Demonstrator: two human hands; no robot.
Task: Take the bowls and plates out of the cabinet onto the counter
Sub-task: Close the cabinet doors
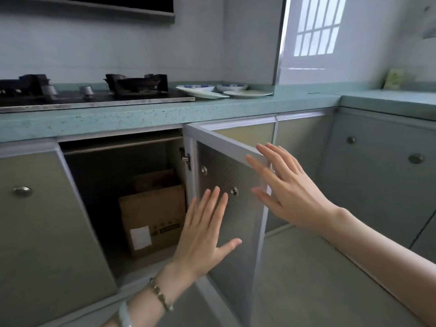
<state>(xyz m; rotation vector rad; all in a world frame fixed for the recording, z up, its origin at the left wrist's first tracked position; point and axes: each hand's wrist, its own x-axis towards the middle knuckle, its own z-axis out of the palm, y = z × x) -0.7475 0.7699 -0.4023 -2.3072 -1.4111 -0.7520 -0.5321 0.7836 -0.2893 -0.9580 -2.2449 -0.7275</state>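
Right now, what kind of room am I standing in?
A home kitchen, most likely: a gas stove sits on the teal counter, plates and bowls lie beside it, and low cabinets run beneath, one cabinet door standing open.

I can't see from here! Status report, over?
Left hand and right hand open at cabinet door. Dishes on counter. Only cardboard box seen inside.

A home kitchen is showing itself: a 2-burner hob [118,99] is sitting on the counter [141,119], plates [247,93] lying beside it, cabinets [35,220] running beneath.
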